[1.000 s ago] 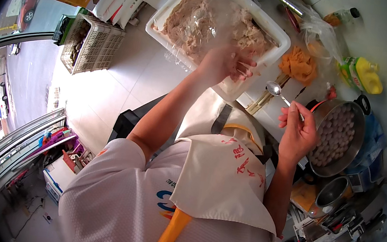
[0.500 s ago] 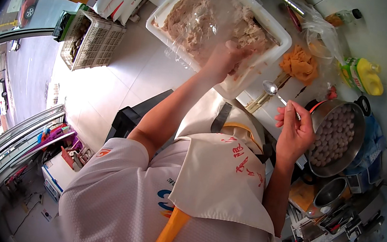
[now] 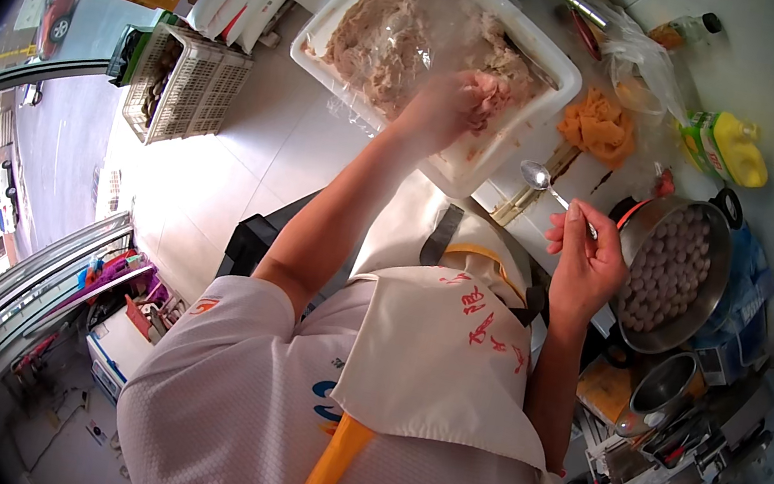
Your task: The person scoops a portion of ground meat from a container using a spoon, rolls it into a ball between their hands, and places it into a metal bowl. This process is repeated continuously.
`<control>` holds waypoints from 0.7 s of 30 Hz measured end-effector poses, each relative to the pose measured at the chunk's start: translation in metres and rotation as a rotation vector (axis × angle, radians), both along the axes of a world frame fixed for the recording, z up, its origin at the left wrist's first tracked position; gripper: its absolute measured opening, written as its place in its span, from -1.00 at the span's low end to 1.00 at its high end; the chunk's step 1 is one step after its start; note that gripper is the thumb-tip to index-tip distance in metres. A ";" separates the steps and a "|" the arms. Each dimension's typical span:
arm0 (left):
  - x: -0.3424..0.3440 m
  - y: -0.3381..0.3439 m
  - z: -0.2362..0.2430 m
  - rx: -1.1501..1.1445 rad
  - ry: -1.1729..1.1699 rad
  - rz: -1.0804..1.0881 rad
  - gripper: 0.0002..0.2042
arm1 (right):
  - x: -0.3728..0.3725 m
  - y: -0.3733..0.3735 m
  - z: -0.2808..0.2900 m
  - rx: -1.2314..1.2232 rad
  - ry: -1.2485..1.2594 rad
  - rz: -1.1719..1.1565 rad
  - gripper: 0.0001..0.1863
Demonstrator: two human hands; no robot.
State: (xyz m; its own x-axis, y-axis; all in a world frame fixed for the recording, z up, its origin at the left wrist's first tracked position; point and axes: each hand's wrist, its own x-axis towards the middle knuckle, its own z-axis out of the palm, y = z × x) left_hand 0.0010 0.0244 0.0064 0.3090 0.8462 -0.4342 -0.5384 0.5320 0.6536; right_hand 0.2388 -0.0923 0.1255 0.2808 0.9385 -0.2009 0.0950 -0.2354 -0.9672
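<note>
A white plastic tub point(image 3: 465, 182) holds a big mass of pale pink minced meat paste point(image 3: 376, 36), partly covered by clear plastic film point(image 3: 434, 6). Over the tub's near right part, my left hand point(image 3: 449, 108) is closed round a lump of the meat paste, pink bits showing at its fingers. My right hand point(image 3: 589, 264), to the right of the tub, pinches the handle of a metal spoon point(image 3: 536, 176). The spoon's bowl points up and left toward the tub. Beside my right hand stands a metal pot point(image 3: 640, 338) with many round meatballs point(image 3: 671, 272) in it.
Crumpled orange cloth-like material point(image 3: 599, 129) lies right of the tub, near a clear plastic bag point(image 3: 642, 70). Farther right are a yellow-green jug point(image 3: 726, 149) and a bottle point(image 3: 684, 31). A metal bowl point(image 3: 663, 382) sits below the pot. A beige crate point(image 3: 203, 91) stands at left.
My left hand has turned and shifted slightly left and down above the paste, its fingers now curled. My right hand with the spoon has barely moved.
</note>
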 end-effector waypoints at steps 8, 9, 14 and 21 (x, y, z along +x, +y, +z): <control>0.025 -0.001 0.005 -0.042 0.446 0.013 -0.64 | -0.001 -0.001 -0.001 0.015 -0.009 0.012 -0.86; 0.025 -0.003 0.007 0.005 0.438 0.002 -0.64 | -0.001 -0.001 -0.001 0.010 -0.006 0.008 -0.86; 0.014 -0.012 0.016 0.059 0.270 -0.081 -0.67 | -0.003 -0.001 0.001 0.007 -0.008 0.004 -0.86; 0.012 0.002 0.015 -0.041 -0.169 -0.065 -0.63 | 0.000 -0.003 -0.007 0.010 -0.025 0.018 -0.85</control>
